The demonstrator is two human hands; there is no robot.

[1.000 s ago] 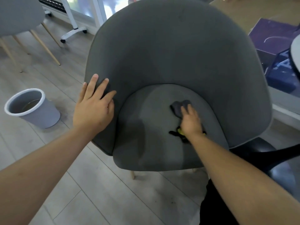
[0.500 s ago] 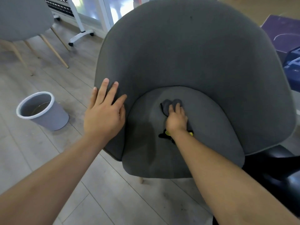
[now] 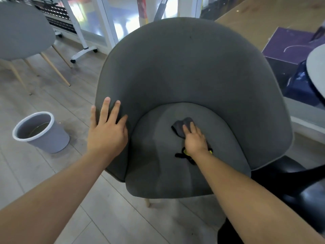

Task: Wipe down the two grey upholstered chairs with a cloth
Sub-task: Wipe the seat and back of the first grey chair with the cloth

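Grey cloth (image 3: 179, 128) under flat right hand (image 3: 195, 139) slid right on chair (image 3: 184, 67); left hand (image 3: 107, 134) stays spread

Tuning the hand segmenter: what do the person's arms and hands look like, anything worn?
Both forearms are bare, no sleeves in view. The left hand and right hand show no gloves, no rings on the fingers. A black strap-like piece with a yellow-green patch sits at the right wrist; whether it is worn, I cannot tell.
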